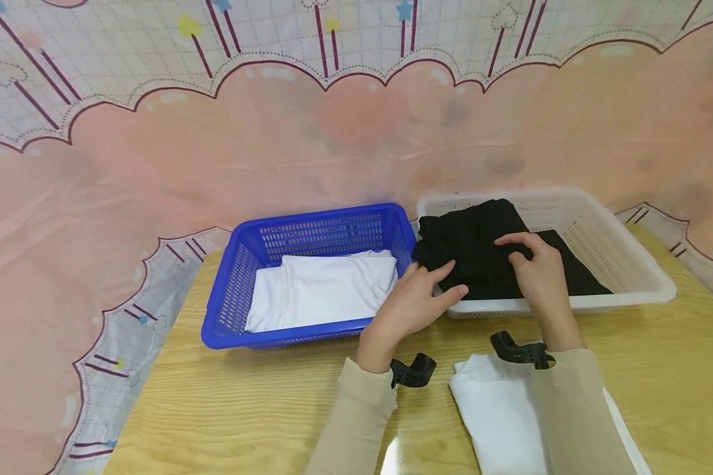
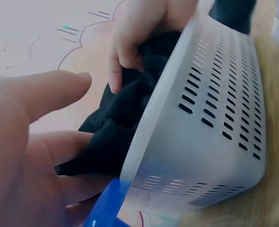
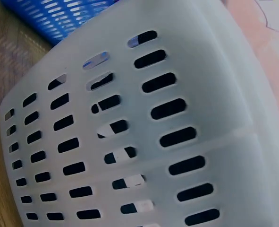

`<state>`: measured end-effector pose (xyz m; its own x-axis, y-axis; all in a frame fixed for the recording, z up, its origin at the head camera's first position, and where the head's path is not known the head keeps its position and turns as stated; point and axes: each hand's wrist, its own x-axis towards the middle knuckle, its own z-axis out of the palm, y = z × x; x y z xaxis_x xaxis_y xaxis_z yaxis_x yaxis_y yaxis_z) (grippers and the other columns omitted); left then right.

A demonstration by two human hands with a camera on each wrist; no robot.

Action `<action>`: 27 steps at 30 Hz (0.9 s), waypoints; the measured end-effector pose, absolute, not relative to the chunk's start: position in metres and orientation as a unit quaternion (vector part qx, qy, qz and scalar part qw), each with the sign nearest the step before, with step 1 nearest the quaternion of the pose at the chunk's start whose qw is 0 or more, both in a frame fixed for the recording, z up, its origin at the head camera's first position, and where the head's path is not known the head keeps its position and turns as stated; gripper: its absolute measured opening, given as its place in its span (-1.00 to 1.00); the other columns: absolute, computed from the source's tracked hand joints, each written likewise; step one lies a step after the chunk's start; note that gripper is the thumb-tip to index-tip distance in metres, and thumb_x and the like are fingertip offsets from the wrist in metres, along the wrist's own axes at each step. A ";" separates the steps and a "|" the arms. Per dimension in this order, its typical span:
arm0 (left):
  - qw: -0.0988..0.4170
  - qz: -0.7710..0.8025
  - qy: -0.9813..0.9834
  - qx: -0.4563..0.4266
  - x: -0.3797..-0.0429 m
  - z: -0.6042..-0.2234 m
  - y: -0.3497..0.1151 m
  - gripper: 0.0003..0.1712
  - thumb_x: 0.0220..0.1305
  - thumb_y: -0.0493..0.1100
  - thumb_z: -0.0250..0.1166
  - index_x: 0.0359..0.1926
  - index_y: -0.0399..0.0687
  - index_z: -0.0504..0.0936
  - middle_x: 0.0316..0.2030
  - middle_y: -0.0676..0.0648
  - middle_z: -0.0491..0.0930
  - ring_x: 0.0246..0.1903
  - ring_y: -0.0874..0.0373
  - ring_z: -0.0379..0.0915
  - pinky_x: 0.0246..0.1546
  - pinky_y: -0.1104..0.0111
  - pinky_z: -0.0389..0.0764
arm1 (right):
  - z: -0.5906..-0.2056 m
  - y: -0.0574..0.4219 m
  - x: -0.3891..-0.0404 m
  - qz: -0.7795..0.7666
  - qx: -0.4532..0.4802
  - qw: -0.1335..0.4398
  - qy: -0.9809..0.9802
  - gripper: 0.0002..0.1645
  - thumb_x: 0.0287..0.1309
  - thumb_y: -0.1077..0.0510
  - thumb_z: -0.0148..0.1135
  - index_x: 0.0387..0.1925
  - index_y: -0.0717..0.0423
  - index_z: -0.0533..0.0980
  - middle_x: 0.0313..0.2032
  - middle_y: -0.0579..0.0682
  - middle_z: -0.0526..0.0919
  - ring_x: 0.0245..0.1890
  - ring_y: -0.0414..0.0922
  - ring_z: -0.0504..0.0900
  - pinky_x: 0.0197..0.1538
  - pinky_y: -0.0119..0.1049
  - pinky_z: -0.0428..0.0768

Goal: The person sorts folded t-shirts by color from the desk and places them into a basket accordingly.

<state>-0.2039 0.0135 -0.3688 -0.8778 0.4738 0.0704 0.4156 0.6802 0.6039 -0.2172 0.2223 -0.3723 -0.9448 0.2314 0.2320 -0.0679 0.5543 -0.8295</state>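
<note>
Folded black cloth (image 1: 475,254) lies in the white basket (image 1: 642,264), its left end bunched over the rim beside the blue basket. My left hand (image 1: 412,300) is at that end, thumb and index finger spread apart. In the left wrist view, the black cloth (image 2: 113,142) lies against the fingers of my left hand (image 2: 26,146), the thumb well clear of it. Over the cloth's right part, my right hand (image 1: 541,270) bends its fingers loosely, thumb and index finger apart. Only the perforated wall of the white basket (image 3: 219,123) fills the right wrist view; the hand is hidden there.
The blue basket (image 1: 226,333) stands left of the white one, holding folded white cloth (image 1: 327,290). Another white cloth (image 1: 499,409) lies on the wooden table (image 1: 243,409), partly under my right forearm. A patterned curtain (image 1: 273,152) hangs behind the baskets.
</note>
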 end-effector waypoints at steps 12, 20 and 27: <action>0.047 0.258 0.938 0.225 -0.197 -0.375 0.029 -0.26 0.21 0.37 -0.17 0.28 0.08 0.23 0.25 -0.08 0.20 0.31 0.00 -0.19 0.20 -0.05 -0.09 | -0.382 0.222 -0.215 0.377 -0.012 0.162 -0.912 -0.67 0.17 0.25 -0.09 -0.17 0.00 0.58 0.02 0.08 0.46 -0.72 -0.06 0.23 -0.68 -0.29 0.25; 0.013 0.173 0.957 0.231 -0.197 -0.378 0.037 -0.31 0.22 0.34 -0.15 0.29 0.16 0.21 0.18 -0.05 0.28 0.28 0.05 -0.15 0.17 -0.06 -0.03 | -0.380 0.232 -0.213 0.349 -0.010 0.158 -0.924 -0.64 0.16 0.28 -0.09 -0.12 0.00 0.57 0.10 0.19 0.39 -0.74 -0.02 0.27 -0.66 -0.27 0.25; -0.013 0.132 0.963 0.235 -0.198 -0.379 0.039 -0.35 0.24 0.33 -0.17 0.26 0.21 0.26 0.17 -0.02 0.27 0.26 0.09 -0.12 0.16 -0.03 0.02 | -0.376 0.241 -0.211 0.329 -0.007 0.138 -0.934 -0.62 0.16 0.30 -0.09 -0.09 0.03 0.56 0.17 0.36 0.25 -0.67 0.03 0.34 -0.69 -0.29 0.22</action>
<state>-0.1975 0.0393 -0.3794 -0.8891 0.4493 0.0873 0.4562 0.8546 0.2479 -0.2109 0.2407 -0.3765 -0.9616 0.1051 0.2537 -0.0771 0.7832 -0.6169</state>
